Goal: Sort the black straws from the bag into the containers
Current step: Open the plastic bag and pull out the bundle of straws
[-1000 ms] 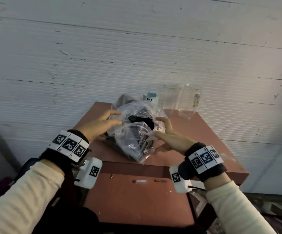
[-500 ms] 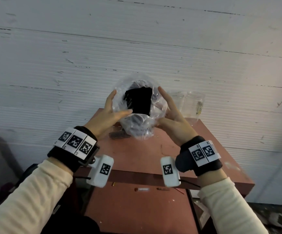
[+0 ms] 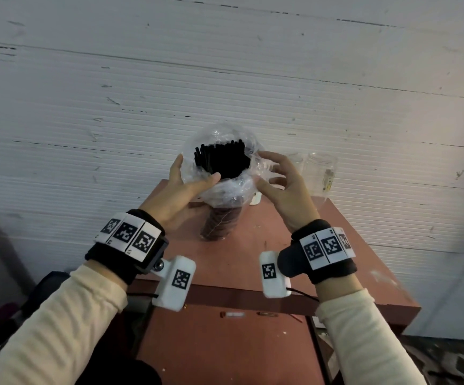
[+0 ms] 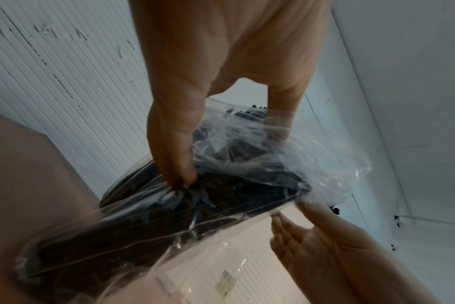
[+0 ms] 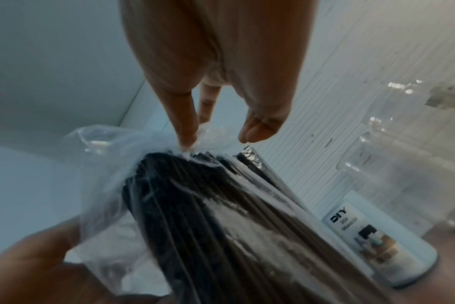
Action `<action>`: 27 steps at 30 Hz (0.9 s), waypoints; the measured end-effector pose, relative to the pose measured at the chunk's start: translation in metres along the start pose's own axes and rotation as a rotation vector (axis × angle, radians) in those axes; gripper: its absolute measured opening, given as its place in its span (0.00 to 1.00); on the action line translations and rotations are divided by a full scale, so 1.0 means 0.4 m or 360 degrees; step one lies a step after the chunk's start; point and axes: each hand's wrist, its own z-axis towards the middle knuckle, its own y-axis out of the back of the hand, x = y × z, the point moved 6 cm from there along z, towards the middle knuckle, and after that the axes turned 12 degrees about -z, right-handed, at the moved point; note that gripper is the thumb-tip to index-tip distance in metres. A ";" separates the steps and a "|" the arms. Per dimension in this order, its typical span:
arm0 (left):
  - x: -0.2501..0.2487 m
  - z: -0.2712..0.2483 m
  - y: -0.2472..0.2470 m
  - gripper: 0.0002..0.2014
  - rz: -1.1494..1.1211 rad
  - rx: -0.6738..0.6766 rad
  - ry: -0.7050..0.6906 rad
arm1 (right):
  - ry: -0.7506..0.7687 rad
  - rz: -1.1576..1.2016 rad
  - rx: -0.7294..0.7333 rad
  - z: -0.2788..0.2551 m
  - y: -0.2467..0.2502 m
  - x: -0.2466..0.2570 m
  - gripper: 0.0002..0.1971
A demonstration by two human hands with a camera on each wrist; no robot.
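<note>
A clear plastic bag (image 3: 225, 190) full of black straws (image 3: 222, 159) stands upright on the red-brown table (image 3: 253, 259), its open mouth tilted toward me. My left hand (image 3: 197, 168) grips the bag's left side, thumb across the front and fingers behind. At the right rim, my right hand (image 3: 262, 169) pinches the plastic between thumb and forefinger, with the other fingers spread free. Two clear containers (image 3: 321, 173) stand at the table's back right. In the right wrist view the straws (image 5: 221, 216) run lengthwise inside the plastic.
A white can marked DIY (image 5: 372, 240) stands just behind the bag, mostly hidden in the head view. A white ribbed wall (image 3: 225, 79) rises right behind the table. A lower red-brown shelf (image 3: 225, 343) sits below the table's front edge.
The bag lay crumpled on the table; both hands raised it, stood it upright and spread its mouth, so the straw ends now show.
</note>
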 end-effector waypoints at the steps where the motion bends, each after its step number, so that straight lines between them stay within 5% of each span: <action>1: 0.002 -0.001 0.002 0.51 -0.0009 -0.0020 -0.0007 | -0.0035 -0.0037 0.0013 0.000 -0.001 -0.003 0.18; 8: 0.013 -0.014 -0.023 0.28 0.0090 -0.0084 -0.0159 | -0.0332 0.0384 0.0199 -0.002 -0.054 0.001 0.13; 13: -0.004 -0.010 -0.035 0.47 0.0251 -0.0061 -0.0242 | -0.0234 0.0531 0.0212 0.022 -0.054 0.029 0.19; 17: -0.007 0.004 -0.017 0.48 0.0479 -0.0087 -0.0272 | -0.0220 0.0390 0.0229 0.033 -0.051 0.002 0.30; 27: 0.037 0.025 0.033 0.57 0.0626 -0.0073 -0.0193 | -0.0175 -0.0211 0.0460 0.003 -0.054 -0.015 0.21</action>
